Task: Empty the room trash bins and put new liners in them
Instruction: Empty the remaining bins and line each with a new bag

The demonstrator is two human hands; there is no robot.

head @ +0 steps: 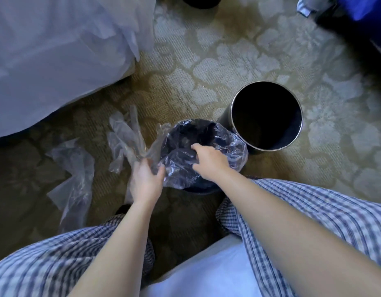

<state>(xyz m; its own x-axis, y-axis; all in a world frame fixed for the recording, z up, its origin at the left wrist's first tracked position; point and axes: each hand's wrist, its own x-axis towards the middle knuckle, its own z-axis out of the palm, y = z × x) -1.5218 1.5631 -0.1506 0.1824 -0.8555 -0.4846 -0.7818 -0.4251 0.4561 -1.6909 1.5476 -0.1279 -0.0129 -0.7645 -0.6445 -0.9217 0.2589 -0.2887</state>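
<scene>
The lined bin (185, 133) stands upright, mouth up. The left hand (145, 181) grips bunched clear plastic (125, 142). The right hand (209, 161) has its fingers curled on the liner (234, 151).

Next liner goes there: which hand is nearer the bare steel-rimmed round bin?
Right. Right hand reaches into the plastic-lined black bin beside it; left hand grips crumpled clear plastic farther left.
</scene>
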